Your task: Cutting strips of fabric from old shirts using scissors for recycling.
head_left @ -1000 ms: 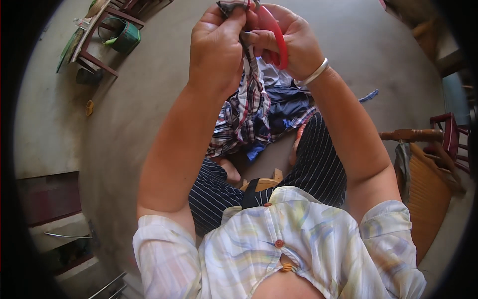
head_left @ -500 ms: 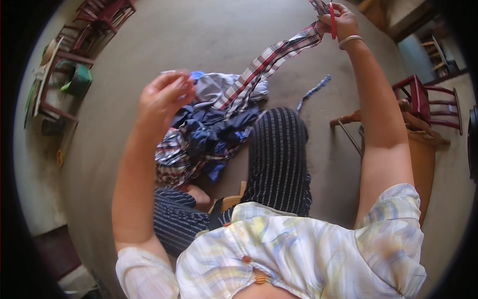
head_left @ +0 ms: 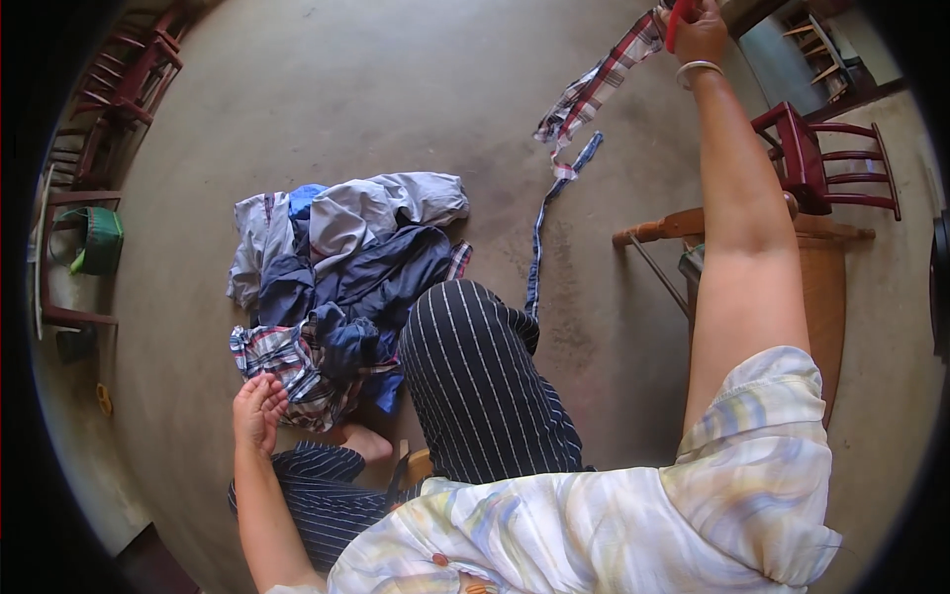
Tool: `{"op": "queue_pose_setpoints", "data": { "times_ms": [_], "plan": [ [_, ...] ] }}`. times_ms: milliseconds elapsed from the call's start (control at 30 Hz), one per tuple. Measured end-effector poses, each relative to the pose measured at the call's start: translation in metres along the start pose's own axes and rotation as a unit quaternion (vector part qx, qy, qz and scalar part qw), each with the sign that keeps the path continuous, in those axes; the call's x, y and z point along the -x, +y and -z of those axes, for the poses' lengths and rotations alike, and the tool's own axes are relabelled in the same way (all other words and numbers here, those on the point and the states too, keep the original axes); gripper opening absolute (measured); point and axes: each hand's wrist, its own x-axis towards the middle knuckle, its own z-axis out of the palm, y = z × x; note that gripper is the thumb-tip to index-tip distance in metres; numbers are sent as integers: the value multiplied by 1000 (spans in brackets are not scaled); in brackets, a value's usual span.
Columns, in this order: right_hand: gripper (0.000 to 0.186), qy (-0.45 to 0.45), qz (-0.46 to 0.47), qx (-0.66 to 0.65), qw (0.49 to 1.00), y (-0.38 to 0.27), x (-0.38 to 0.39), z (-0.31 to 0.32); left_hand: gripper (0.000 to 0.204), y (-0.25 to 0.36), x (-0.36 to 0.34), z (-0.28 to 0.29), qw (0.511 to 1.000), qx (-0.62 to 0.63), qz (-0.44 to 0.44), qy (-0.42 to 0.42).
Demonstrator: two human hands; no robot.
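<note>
My right hand [head_left: 699,35] is raised far out at the upper right, closed on a strip of plaid cloth [head_left: 609,84] in red, white and dark colours. A red loop [head_left: 677,24], resembling a scissors handle, is in the same hand; its other parts are hidden. The strip hangs over the floor, its lower end near a narrow blue cloth strip [head_left: 539,233] lying there. My left hand [head_left: 259,411] is beside the pile of clothes [head_left: 346,247], over its plaid part, fingers stretched out and holding nothing. Grey, navy and blue garments make up the pile.
My knee in striped trousers [head_left: 480,376] stands right of the pile. At right are a wooden piece of furniture [head_left: 821,297] and a dark red chair [head_left: 807,163]. More red chairs [head_left: 139,79] and a green basket [head_left: 102,241] line the left side.
My left hand has dropped from above the pile to its near left edge. The right hand has moved slightly up and right, drawing the plaid strip away from the pile. The view has shifted.
</note>
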Motion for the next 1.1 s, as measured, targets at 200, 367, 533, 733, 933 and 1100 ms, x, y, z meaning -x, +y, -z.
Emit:
{"op": "queue_pose_setpoints", "data": {
  "times_ms": [200, 367, 533, 733, 933, 1100],
  "plan": [
    [39, 67, 49, -69, 994, 39, -13, 18, 22, -1, -16, -26, 985, -169, -46, -1],
    [35, 159, -57, -146, 975, 15, -50, 41, 51, 9, -52, -111, 834, -373, -386, -131],
    [11, 222, 64, -125, 965, 9, -82, 81, 22, -14, -68, -176, 885, -310, -90, -336],
    [30, 286, -136, 182, 931, 43, -83, 156, 16, -28, -77, -71, 948, -255, -164, -92],
    [47, 277, -51, 194, 939, 104, -78, 142, 15, -41, -93, 44, 853, -428, -170, 245],
    [46, 318, -85, 264, 907, 107, -108, 146, 17, -44, -74, 71, 708, -612, -43, 350]
  ]
}}
